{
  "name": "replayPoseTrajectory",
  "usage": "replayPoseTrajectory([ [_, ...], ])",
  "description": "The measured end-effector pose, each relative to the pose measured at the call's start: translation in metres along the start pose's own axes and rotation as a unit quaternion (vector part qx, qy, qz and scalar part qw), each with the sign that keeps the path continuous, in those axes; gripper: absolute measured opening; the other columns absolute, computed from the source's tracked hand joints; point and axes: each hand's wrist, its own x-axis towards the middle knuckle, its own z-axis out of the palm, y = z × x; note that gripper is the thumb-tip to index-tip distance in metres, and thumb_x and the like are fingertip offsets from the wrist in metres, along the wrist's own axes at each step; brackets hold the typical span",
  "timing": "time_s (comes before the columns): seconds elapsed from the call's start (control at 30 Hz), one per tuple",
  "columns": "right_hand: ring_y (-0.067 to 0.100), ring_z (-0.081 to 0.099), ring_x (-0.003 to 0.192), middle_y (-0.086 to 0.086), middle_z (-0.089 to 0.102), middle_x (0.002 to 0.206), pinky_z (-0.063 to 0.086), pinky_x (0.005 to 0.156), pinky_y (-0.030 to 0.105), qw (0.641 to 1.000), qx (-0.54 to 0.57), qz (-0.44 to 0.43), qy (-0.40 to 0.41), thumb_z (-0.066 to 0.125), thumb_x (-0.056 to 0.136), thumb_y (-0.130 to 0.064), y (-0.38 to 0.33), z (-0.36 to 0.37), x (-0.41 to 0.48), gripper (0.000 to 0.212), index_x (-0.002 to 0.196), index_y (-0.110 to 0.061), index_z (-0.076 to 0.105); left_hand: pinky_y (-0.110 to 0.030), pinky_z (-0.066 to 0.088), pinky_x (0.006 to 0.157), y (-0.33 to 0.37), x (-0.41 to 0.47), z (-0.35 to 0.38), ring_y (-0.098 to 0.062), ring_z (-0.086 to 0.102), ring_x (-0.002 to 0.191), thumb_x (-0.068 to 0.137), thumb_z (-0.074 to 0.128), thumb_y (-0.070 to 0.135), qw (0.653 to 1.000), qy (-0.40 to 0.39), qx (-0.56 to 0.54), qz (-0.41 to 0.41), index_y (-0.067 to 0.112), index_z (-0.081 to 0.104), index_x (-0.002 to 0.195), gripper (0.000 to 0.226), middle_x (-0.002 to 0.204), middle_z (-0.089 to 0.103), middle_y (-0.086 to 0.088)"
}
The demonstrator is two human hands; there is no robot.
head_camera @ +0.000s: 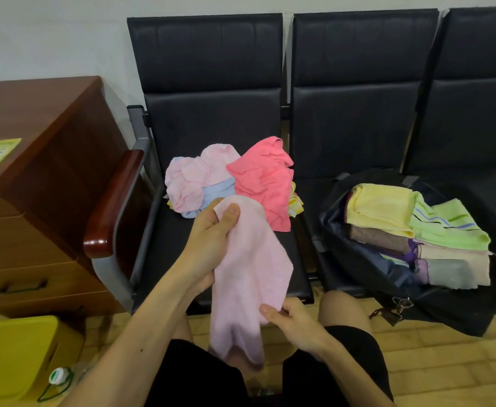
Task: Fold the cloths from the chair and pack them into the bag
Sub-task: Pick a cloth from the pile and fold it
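Far left: a wooden cabinet [44, 171] with drawers; below it a yellow box [14, 356] on the floor. The left hand [211, 239] is raised over the front edge of the chair [211, 113], thumb and fingers pinched on the top corner of a pale pink cloth [246, 274]. The cloth hangs down in front of the person's knees. The right hand [293, 321], lower, grips the cloth's right edge between thumb and fingers. Behind, on the chair seat, lies an unfolded pile [229, 177]: light pink, blue and bright pink cloths, touching and overlapping. On the next seat to the right, the open black bag [343, 259] holds folded cloths [417, 230] stacked in yellow, green, brown and beige.
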Motion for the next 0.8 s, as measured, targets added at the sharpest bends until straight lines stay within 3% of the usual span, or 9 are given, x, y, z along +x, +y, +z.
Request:
replayPoseTrajectory([
  [0.1,0.025,0.063,0.109,0.015,0.066,0.115,0.046,0.101,0.043,0.997,0.013,0.062,-0.035,0.063,0.091,-0.027,-0.004,-0.019,-0.004,0.039,0.116,0.002,0.063,-0.028,0.056,0.081,-0.003,0.009,-0.014,-0.018,0.070,0.102,0.103,0.051,0.021,0.999,0.041,0.030,0.003,0.013,0.065,0.115,0.021,0.110,0.073,-0.003],
  [0.23,0.027,0.067,0.109,0.013,0.071,0.116,0.048,0.103,0.040,0.955,0.236,0.102,-0.144,0.095,0.042,-0.024,-0.022,-0.038,-0.016,0.084,0.119,-0.004,0.070,-0.038,0.056,0.089,-0.004,0.032,-0.039,-0.023,0.067,0.106,0.104,0.049,0.019,0.994,0.094,0.055,-0.029,0.018,0.066,0.107,0.017,0.114,0.070,-0.009],
  [0.33,0.023,0.070,0.071,0.005,0.074,0.076,0.046,0.065,0.028,0.915,0.354,0.005,-0.195,0.095,0.051,-0.034,-0.052,-0.040,-0.027,0.044,0.088,-0.013,0.081,-0.029,0.059,0.068,-0.017,0.035,-0.042,-0.019,0.072,0.088,0.103,0.049,0.014,0.990,0.078,0.002,-0.114,0.001,0.064,0.119,0.025,0.099,0.074,-0.009],
  [0.47,0.020,0.073,0.094,0.008,0.077,0.099,0.057,0.081,0.029,0.857,0.471,-0.060,-0.200,0.089,0.067,-0.030,-0.097,-0.040,-0.031,0.042,0.101,-0.008,0.079,-0.013,0.049,0.046,-0.045,0.003,-0.024,0.000,0.062,0.046,0.105,0.040,0.009,0.977,-0.007,-0.043,-0.208,0.007,0.060,0.089,0.026,0.059,0.068,0.003],
  [0.53,0.021,0.072,0.099,0.010,0.076,0.103,0.057,0.088,0.032,0.853,0.494,-0.056,-0.161,0.088,0.064,-0.027,-0.104,-0.043,-0.027,0.041,0.098,-0.007,0.079,-0.016,0.054,0.054,-0.067,-0.010,-0.014,0.001,0.067,0.055,0.105,0.039,0.005,0.965,-0.049,-0.065,-0.248,0.010,0.058,0.093,0.024,0.079,0.072,-0.001],
  [0.6,0.016,0.064,0.115,0.007,0.072,0.116,0.046,0.103,0.030,0.866,0.477,-0.095,-0.118,0.055,0.096,-0.030,-0.113,-0.044,-0.022,0.033,0.110,-0.007,0.075,-0.027,0.060,0.075,-0.082,-0.018,-0.005,-0.009,0.074,0.085,0.107,0.041,0.014,0.953,-0.049,-0.110,-0.278,0.001,0.059,0.119,0.026,0.116,0.071,-0.014],
  [0.67,0.012,0.065,0.113,0.004,0.074,0.112,0.044,0.102,0.025,0.839,0.527,-0.111,-0.078,0.021,0.106,-0.029,-0.122,-0.047,-0.021,0.058,0.107,-0.009,0.076,-0.043,0.052,0.098,-0.086,-0.026,-0.003,-0.026,0.069,0.109,0.103,0.044,0.042,0.925,-0.057,-0.198,-0.321,0.003,0.058,0.134,0.051,0.129,0.065,-0.016],
  [0.73,0.011,0.073,0.085,0.001,0.076,0.085,0.058,0.077,0.025,0.810,0.577,-0.095,-0.041,0.036,0.099,-0.026,-0.120,-0.051,-0.014,0.050,0.079,-0.014,0.080,-0.044,0.044,0.105,-0.096,-0.031,-0.009,-0.032,0.067,0.112,0.093,0.041,0.059,0.880,-0.098,-0.283,-0.368,0.004,0.069,0.123,0.069,0.127,0.066,-0.017],
  [0.8,0.017,0.074,0.081,0.004,0.076,0.086,0.060,0.069,0.031,0.790,0.601,-0.112,-0.037,0.055,0.085,-0.025,-0.125,-0.056,-0.016,0.029,0.082,-0.011,0.080,-0.040,0.044,0.102,-0.096,-0.036,-0.013,-0.029,0.067,0.112,0.087,0.041,0.061,0.877,-0.125,-0.285,-0.365,0.009,0.075,0.115,0.068,0.126,0.068,-0.014],
])
